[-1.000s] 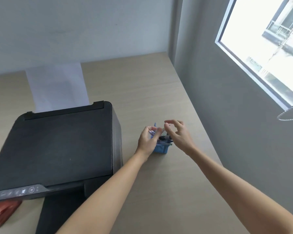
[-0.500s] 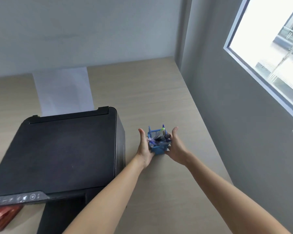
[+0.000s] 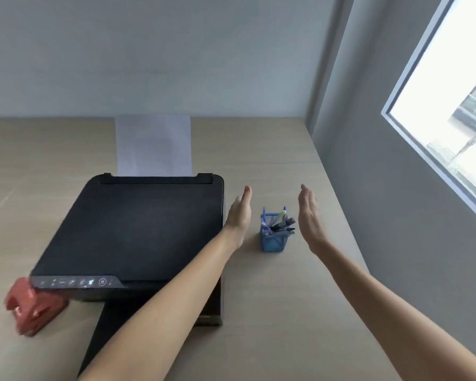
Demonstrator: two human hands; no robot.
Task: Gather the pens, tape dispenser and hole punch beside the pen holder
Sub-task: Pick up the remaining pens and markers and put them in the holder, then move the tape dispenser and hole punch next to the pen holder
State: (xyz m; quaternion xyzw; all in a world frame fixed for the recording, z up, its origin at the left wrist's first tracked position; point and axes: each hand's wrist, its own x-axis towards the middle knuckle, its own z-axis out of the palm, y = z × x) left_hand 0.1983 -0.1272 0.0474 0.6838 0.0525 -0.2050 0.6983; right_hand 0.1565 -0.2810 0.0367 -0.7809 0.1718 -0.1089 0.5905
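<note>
A pale wooden surface carries a black printer with white paper standing at its back. A red object, blurred, lies beside the printer's front left corner. The left hand and right hand flank the blue mesh pen holder, each grip flat and spread, touching nothing. Pens lean inside the holder.

The red thing at the printer's front left corner is smeared by motion blur and partly tucked under the panel; what it is cannot be told. The pens in the holder are too small to count, their lower ends hidden by mesh. Both forearms run off the bottom edge. The window is cut by the right edge.
</note>
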